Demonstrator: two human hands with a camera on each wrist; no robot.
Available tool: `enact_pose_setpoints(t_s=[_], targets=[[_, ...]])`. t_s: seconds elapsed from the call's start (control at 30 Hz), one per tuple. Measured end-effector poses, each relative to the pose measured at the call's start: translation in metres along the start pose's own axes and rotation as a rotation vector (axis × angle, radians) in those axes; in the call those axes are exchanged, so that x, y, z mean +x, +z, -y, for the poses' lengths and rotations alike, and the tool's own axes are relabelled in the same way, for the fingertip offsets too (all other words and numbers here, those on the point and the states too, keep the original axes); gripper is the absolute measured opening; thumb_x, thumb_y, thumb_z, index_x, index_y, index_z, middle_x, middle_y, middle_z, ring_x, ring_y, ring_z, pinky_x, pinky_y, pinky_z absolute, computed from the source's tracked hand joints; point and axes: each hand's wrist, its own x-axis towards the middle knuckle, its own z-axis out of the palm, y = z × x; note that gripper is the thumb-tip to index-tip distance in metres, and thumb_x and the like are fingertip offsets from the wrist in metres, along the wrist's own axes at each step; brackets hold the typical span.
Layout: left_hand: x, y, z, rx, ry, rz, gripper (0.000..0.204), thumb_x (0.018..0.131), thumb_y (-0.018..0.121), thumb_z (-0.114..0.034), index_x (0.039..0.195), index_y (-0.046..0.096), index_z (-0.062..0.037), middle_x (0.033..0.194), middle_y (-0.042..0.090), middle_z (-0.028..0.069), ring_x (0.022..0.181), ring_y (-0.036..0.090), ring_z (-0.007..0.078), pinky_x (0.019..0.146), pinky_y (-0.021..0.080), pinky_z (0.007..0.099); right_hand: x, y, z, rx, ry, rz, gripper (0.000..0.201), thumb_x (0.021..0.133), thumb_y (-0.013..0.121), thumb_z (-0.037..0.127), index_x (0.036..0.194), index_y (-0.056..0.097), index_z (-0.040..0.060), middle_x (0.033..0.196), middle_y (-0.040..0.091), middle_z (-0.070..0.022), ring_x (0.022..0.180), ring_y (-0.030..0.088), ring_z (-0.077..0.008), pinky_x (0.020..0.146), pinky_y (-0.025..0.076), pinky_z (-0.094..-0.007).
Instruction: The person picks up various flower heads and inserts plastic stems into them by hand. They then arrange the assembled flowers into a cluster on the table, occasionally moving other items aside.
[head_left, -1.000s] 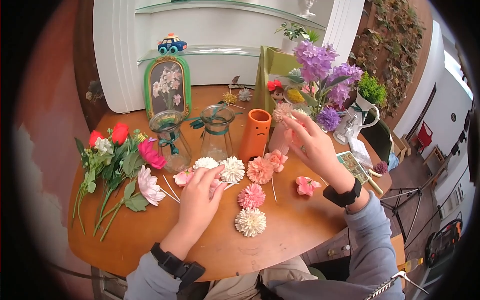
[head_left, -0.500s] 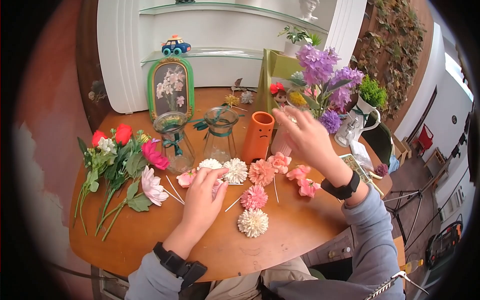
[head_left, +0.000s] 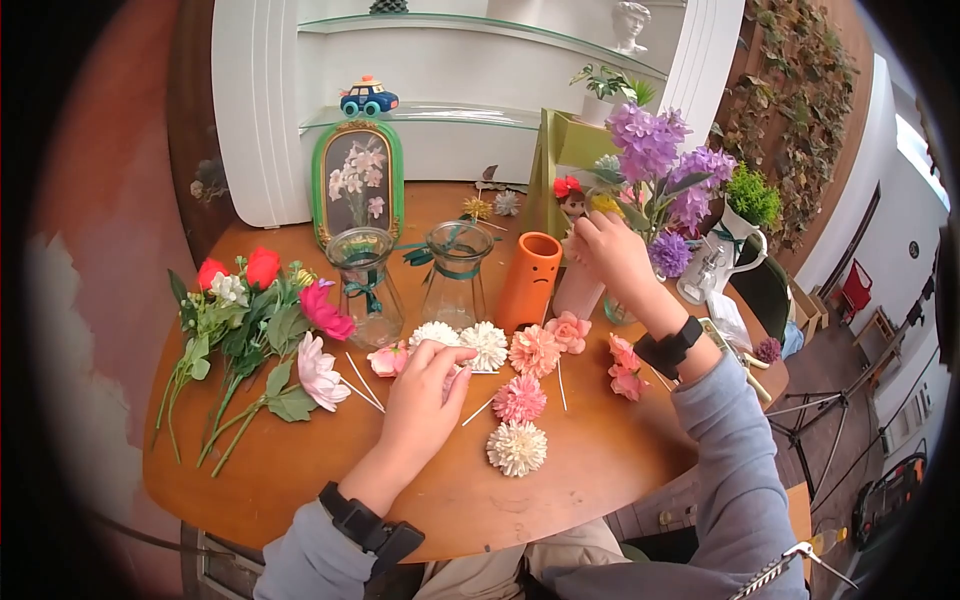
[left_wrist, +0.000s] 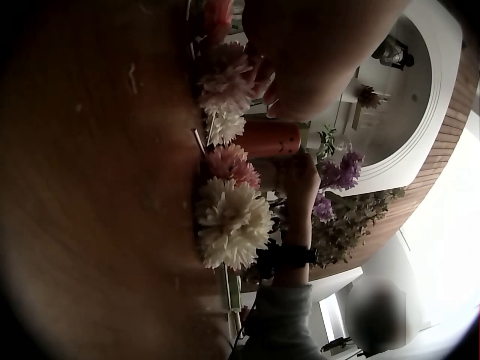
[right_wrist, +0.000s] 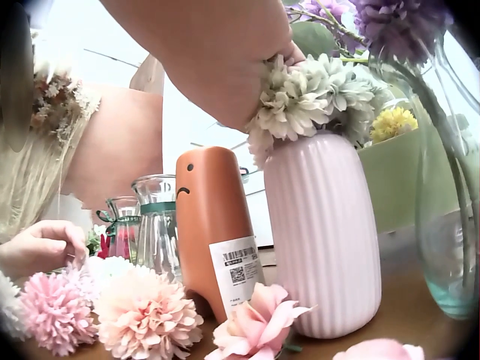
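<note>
A pink ribbed vase stands on the table with pale artificial flowers filling its mouth. My right hand reaches over it and its bent fingers pinch the pale blooms at the rim; the stems are hidden inside. My left hand hovers low with loosely curled fingers, close to two white flowers and a pink flower. Between the hands lie a peach flower, a pink pompom flower and a cream one. Pink blossoms lie below the right wrist.
An orange vase with a frowning face stands left of the pink vase. Two glass vases with green ribbons are further left, near a bunch of stemmed flowers. Behind the right hand rise purple flowers; a green-framed picture stands behind.
My right hand, spread above the vase earlier, has bent its fingers onto the blooms at its mouth. A pink blossom has come down beside another on the table. The left hand has barely moved.
</note>
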Motion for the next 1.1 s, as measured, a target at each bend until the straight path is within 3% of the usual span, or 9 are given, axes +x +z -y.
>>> enact_pose_setpoints(t_s=[0.3,0.37,0.5,0.6,0.73,0.87,0.97,1.07,1.1], targets=[[0.001,0.004,0.003,-0.044,0.038,-0.047,0.019,0.087,0.053,-0.003,0.105,0.06,-0.0029,0.096,0.051,0.0064,0.078,0.057,0.0129,0.066,0.047,0.0239,0.013,-0.085,0.014,-0.05,-0.063,-0.361,0.015,0.072,0.063,0.006,0.084,0.054,0.0072,0.076,0.053,-0.0064,0.074,0.053,-0.0233,0.06,0.047,-0.0322],[0.001,0.003,-0.003,-0.113,0.013,-0.031,0.021,0.086,0.055,-0.005,0.106,0.06,-0.004,0.097,0.053,0.0087,0.086,0.058,0.0205,0.074,0.047,0.0302,0.011,-0.105,0.026,0.039,-0.056,-0.441,0.014,0.072,0.065,0.002,0.081,0.055,0.0061,0.074,0.054,-0.0076,0.07,0.053,-0.0253,0.06,0.046,-0.0334],[0.002,-0.003,-0.018,-0.247,0.12,0.019,0.03,0.087,0.057,-0.011,0.116,0.055,-0.0029,0.108,0.055,0.0109,0.1,0.057,0.0231,0.085,0.045,0.032,0.0,-0.113,0.056,0.41,-0.072,-0.335,0.014,0.071,0.065,0.001,0.08,0.055,0.0042,0.074,0.055,-0.0092,0.07,0.053,-0.0291,0.061,0.044,-0.037],[0.001,0.001,-0.015,-0.444,0.175,0.147,0.037,0.089,0.057,-0.015,0.123,0.049,-0.0014,0.12,0.052,0.0108,0.109,0.053,0.0219,0.091,0.042,0.0312,-0.01,-0.107,0.084,0.455,-0.159,-0.273,0.017,0.069,0.067,0.002,0.082,0.056,0.0057,0.073,0.053,-0.0069,0.067,0.053,-0.026,0.057,0.045,-0.0342],[-0.004,0.007,-0.013,-0.679,-0.008,0.344,0.039,0.09,0.058,-0.021,0.123,0.049,-0.003,0.115,0.058,0.0086,0.106,0.056,0.0208,0.092,0.042,0.0296,-0.017,-0.09,0.111,0.504,-0.257,-0.272,0.021,0.066,0.068,0.004,0.084,0.056,0.0054,0.073,0.053,-0.0044,0.065,0.053,-0.0211,0.052,0.044,-0.0307],[-0.002,0.005,-0.008,-0.451,-0.139,0.37,0.029,0.087,0.062,-0.02,0.108,0.056,-0.0008,0.093,0.063,0.0113,0.085,0.06,0.0189,0.077,0.046,0.0322,-0.017,-0.081,0.125,0.562,-0.276,-0.221,0.022,0.067,0.069,0.003,0.085,0.057,0.0031,0.075,0.054,-0.0055,0.065,0.053,-0.0215,0.053,0.044,-0.0305],[0.002,-0.005,-0.025,-0.151,-0.211,0.475,0.028,0.089,0.06,-0.019,0.108,0.056,0.0011,0.1,0.062,0.0129,0.096,0.059,0.0179,0.083,0.045,0.0316,-0.014,-0.072,0.13,0.561,-0.302,-0.265,0.02,0.067,0.068,0.007,0.082,0.055,0.0052,0.071,0.05,-0.0035,0.063,0.049,-0.018,0.049,0.041,-0.0283],[-0.005,0.011,-0.005,-0.124,0.194,0.195,0.027,0.087,0.06,-0.019,0.104,0.055,0.0017,0.09,0.061,0.0143,0.081,0.059,0.0277,0.074,0.046,0.0366,-0.015,-0.074,0.137,0.578,-0.31,-0.235,0.019,0.067,0.068,0.006,0.081,0.054,0.0049,0.071,0.049,-0.0046,0.063,0.049,-0.0188,0.051,0.042,-0.0292],[-0.006,0.014,0.0,-0.153,0.186,0.148,0.027,0.087,0.059,-0.019,0.104,0.054,0.0018,0.092,0.061,0.0147,0.083,0.059,0.0289,0.075,0.046,0.0374,-0.015,-0.076,0.139,0.575,-0.316,-0.218,0.019,0.067,0.068,0.006,0.081,0.054,0.0049,0.071,0.049,-0.0049,0.064,0.049,-0.0192,0.051,0.043,-0.0296]])
